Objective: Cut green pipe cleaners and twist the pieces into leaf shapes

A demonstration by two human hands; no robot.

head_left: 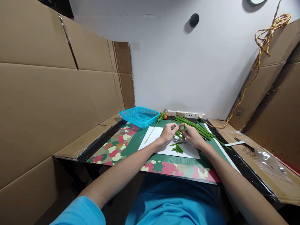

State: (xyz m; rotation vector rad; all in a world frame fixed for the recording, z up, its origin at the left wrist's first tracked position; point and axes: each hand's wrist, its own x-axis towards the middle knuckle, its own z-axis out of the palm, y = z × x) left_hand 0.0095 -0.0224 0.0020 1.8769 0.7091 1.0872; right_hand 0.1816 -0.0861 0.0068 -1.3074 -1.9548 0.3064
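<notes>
My left hand point(168, 133) and my right hand point(191, 136) meet over a white sheet of paper point(152, 135), fingertips nearly touching. Both are closed in a pinch on a short green pipe cleaner point(184, 127), whose end pokes up by my right fingers; my fingers cover the rest. Beneath my hands lie more short green pieces, partly hidden. Nearer to me on the paper is a small heap of cut, bent green pieces point(179, 148). Long green pipe cleaners point(199, 127) lie in a bundle behind and right of my right hand.
A blue plastic basket point(140, 118) stands at the back left. Beside it lies a green stem with leaves point(161, 117) and orange blooms. At the right are a white strip point(234, 143), a black pen-like tool point(246, 145) and a clear plastic bag point(269, 164). Cardboard walls point(58, 106) flank the table.
</notes>
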